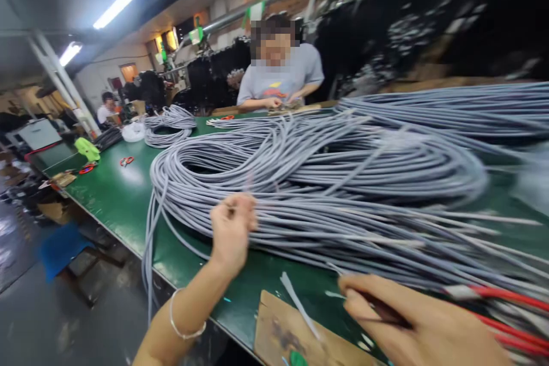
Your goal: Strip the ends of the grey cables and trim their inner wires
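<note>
A large coil of grey cables (206,194) lies on the green table, its loose ends reaching to the right. My left hand (234,229) is closed in a pinch at the near side of the coil. Something thin and pale may stick up from its fingertips, but blur hides what it is. Lower right, my right hand (416,314) is closed around a slim dark tool (388,309); a thin light tip seems to point out past the fingers. Beside it lie pliers with red handles (506,297). A brown cardboard piece (278,326) with a pale strip (300,303) sits between my hands.
Across the green table (111,194) sits a co-worker (278,77) with both hands at the tabletop. More cable coils (450,106) lie at the far right and far left. Orange-handled scissors (127,161) rest on the left. A blue stool (64,249) stands on the floor.
</note>
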`<move>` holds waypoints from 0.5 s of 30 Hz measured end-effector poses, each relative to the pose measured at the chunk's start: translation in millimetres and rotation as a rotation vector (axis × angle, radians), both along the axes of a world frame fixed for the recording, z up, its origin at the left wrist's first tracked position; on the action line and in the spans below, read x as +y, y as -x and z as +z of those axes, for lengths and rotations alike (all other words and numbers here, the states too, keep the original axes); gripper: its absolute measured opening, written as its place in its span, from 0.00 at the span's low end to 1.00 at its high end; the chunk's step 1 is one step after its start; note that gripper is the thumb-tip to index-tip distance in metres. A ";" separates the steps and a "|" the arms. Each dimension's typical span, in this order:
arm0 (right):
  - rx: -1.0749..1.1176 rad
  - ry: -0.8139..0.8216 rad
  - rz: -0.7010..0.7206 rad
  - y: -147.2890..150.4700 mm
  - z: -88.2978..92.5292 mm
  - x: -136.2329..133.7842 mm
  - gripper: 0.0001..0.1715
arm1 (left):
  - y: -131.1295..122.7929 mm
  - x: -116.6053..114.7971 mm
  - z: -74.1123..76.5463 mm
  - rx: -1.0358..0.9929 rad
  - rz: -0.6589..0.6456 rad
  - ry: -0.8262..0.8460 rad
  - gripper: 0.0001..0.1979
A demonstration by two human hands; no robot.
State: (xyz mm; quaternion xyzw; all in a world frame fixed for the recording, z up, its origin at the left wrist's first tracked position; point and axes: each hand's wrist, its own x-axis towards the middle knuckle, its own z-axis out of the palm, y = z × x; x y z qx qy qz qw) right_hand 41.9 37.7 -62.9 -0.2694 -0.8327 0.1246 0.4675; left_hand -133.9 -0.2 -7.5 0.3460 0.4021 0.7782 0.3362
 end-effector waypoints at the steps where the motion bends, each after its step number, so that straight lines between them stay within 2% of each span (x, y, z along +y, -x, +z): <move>1: -0.052 -0.008 0.077 0.1 8.3 0.3 0.10 | 3.0 1.7 2.9 -0.070 0.008 0.002 0.20; 4: 0.097 -0.052 -0.095 2.3 31.8 -1.9 0.09 | 3.6 4.0 6.5 -0.103 -0.160 0.082 0.20; 6: 0.149 -0.083 -0.155 4.4 40.7 -5.7 0.08 | -0.6 2.9 5.8 -0.081 -0.251 0.118 0.20; 12: 0.202 -0.166 -0.104 6.6 38.9 -15.8 0.07 | -7.9 -0.2 0.9 0.026 -0.287 0.125 0.19; 15: 0.177 -0.141 -0.039 9.0 36.4 -18.7 0.08 | -8.7 -0.1 -3.6 0.078 -0.324 0.126 0.18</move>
